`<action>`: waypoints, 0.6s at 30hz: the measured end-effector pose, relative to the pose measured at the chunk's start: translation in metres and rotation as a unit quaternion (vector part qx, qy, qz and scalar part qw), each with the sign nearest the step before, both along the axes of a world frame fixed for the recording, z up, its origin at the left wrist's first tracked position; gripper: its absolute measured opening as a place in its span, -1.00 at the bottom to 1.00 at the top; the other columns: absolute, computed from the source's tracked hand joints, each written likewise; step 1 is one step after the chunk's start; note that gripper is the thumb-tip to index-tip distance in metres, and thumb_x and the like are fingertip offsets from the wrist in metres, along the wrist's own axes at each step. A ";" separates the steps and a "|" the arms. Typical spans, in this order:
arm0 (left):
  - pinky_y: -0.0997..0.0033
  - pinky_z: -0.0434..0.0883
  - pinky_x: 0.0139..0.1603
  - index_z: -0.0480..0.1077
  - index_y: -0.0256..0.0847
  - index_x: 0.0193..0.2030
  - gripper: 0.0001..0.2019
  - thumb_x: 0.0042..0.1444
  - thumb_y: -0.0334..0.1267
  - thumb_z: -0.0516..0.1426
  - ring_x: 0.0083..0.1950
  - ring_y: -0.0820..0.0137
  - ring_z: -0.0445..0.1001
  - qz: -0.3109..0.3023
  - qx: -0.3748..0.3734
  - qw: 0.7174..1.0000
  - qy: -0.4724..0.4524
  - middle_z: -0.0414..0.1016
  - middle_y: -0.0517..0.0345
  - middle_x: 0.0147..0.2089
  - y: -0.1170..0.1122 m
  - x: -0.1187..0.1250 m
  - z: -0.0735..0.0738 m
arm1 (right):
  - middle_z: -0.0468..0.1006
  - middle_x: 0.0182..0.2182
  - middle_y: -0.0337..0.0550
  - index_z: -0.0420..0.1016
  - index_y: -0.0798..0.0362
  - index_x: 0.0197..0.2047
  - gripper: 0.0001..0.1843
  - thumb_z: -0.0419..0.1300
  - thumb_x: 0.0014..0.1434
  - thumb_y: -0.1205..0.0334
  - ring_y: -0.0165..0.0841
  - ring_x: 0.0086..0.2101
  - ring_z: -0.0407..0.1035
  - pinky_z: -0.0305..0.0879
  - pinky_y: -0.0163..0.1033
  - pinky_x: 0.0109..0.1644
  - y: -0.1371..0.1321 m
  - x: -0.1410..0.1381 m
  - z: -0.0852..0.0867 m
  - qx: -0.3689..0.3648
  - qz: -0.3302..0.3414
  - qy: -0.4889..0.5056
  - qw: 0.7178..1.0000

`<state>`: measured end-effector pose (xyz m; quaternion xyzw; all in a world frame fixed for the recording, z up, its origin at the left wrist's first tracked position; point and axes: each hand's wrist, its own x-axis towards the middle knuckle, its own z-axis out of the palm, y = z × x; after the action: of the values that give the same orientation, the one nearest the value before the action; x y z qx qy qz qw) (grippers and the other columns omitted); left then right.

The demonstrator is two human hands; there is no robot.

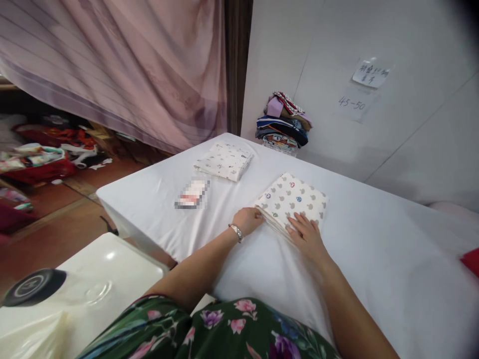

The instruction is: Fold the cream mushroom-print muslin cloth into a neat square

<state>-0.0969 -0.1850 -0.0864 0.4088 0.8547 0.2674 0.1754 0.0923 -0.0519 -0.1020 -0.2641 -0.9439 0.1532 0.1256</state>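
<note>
A folded cream cloth [292,199] with small grey and coloured prints lies on the white sheet [374,259]. My left hand [247,219], with a bracelet at the wrist, has its fingers curled against the cloth's near left edge. Over the near corner of the cloth my right hand [307,234] lies flat, its fingers stretched out. Neither hand has lifted the cloth.
A second folded printed cloth [224,160] lies farther back on the sheet, with a small blurred packet [192,194] in front of it. A pile of coloured clothes [282,124] stands against the white wall. A white lidded container [93,284] is at my left; a pink curtain [130,65] hangs behind.
</note>
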 end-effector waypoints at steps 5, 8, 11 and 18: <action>0.53 0.26 -0.34 0.43 -0.10 -0.21 -0.80 0.01 -0.18 0.11 -0.28 0.45 0.43 0.062 0.090 0.994 0.005 0.50 0.23 -0.27 0.003 0.008 -0.003 | 0.13 0.21 -0.09 0.23 -0.04 0.17 -0.47 -0.07 0.20 -0.08 -0.21 0.22 -0.11 -0.24 0.10 0.24 -0.002 0.002 0.001 0.003 0.003 0.010 1.000; 0.51 0.26 -0.37 0.42 -0.15 -0.26 -0.80 0.01 -0.13 0.11 -0.29 0.41 0.43 0.083 0.051 0.995 -0.008 0.50 0.19 -0.29 0.005 0.004 -0.007 | 0.10 0.22 -0.09 0.24 -0.06 0.16 -0.46 -0.03 0.18 -0.09 -0.16 0.22 -0.11 -0.25 0.13 0.23 -0.003 0.002 0.002 0.015 0.007 -0.003 1.000; 0.47 0.25 -0.38 0.42 -0.17 -0.30 -0.74 0.06 -0.05 0.05 -0.28 0.36 0.44 0.073 0.005 0.997 0.011 0.51 0.13 -0.31 0.006 0.001 -0.010 | 0.11 0.21 -0.09 0.25 -0.06 0.15 -0.46 -0.03 0.17 -0.10 -0.15 0.22 -0.11 -0.25 0.14 0.22 -0.003 0.001 0.002 0.026 0.008 -0.012 1.000; 0.45 0.25 -0.35 0.43 -0.17 -0.27 -0.72 0.08 -0.05 0.02 -0.24 0.33 0.46 0.081 -0.009 0.996 0.024 0.52 0.09 -0.26 0.012 0.008 -0.006 | 0.11 0.21 -0.07 0.28 -0.02 0.13 -0.48 -0.02 0.17 -0.06 -0.18 0.22 -0.11 -0.24 0.11 0.23 -0.008 -0.001 0.003 0.055 -0.001 -0.028 0.998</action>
<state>-0.0891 -0.1725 -0.0920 0.3427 0.8916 0.2627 0.1361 0.0909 -0.0598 -0.0985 -0.2619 -0.9538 0.0937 0.1139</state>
